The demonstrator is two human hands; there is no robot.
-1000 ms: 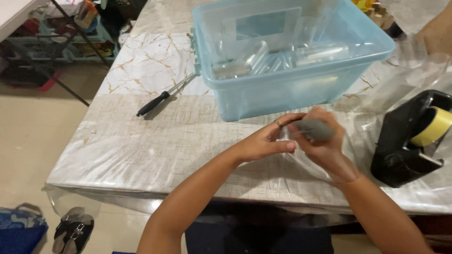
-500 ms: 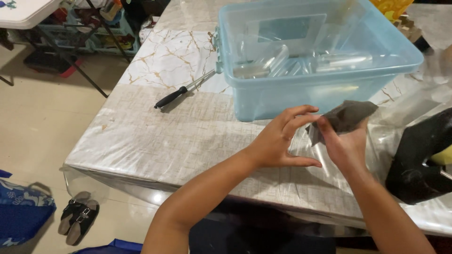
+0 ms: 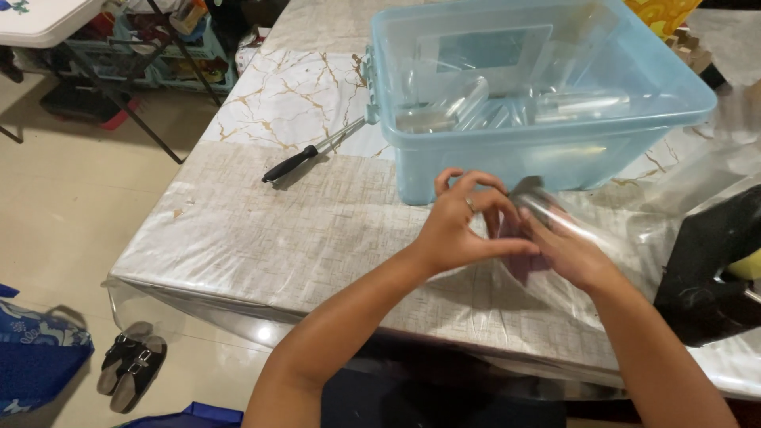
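Change since earlier: both hands sit lower and closer to the bin than half a second ago; the dark piece that stood up above the right hand is now tucked down between the two hands.
Left hand (image 3: 460,230): fingers curled almost closed, thumb stretched toward the right hand, pinching the near edge of a clear plastic wrap (image 3: 555,218). A ring shows on one finger.
Right hand (image 3: 567,254): fingers laid flat and nearly straight over the wrap, pressing it down; whether they grip anything beneath cannot be told, since glare on the film hides it.
Dark piece (image 3: 527,190): only a small grey tip shows above the fingers, just in front of the bin wall; likely a flat item inside the wrap.
Blue bin (image 3: 476,162): translucent, open, on the table (image 3: 317,230) just behind the hands; holds clear tubes or rolled film.
Screwdriver (image 3: 305,157): black handle, lying left of the bin, well apart from the hands.
Tape dispenser (image 3: 705,269): black, at the right edge, near the right forearm.
Floor: sandals (image 3: 131,363) at lower left.
Handling judgement: keep the film taut with the flat hand while the pinching hand folds, so no slack or crease forms; work slowly, as the film looks slippery.
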